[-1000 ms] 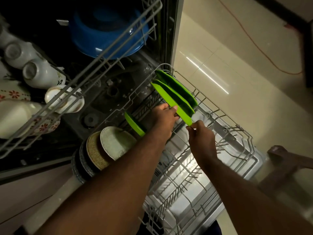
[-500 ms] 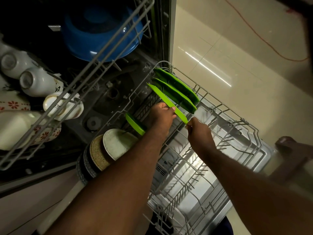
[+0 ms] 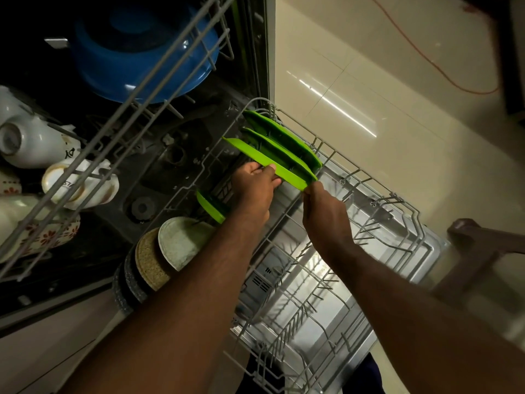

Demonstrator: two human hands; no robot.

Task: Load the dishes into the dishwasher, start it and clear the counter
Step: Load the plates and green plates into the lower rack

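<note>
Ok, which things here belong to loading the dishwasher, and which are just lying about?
Job in hand: green plastic plate, held by left hand and right hand; two racked green plates; grey wire lower rack; blue plastic bowl; white ceramic cups; speckled round plates.
Lying about: orange cable on the floor; dark wooden furniture.

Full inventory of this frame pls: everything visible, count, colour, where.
held plate: 1, green, upright, lower rack's far end
other plates: 3, green, two behind it, one further left
stacked plates: several, pale, beige, dark, lower rack's left side
bowl: 1, blue, upside down, upper rack
cups: several, white, upper rack
lower rack: 1, grey, pulled out
upper rack: 1, grey, top left
cable: 1, orange, floor
left hand: grips held plate's rim
right hand: pinches its near end
</note>
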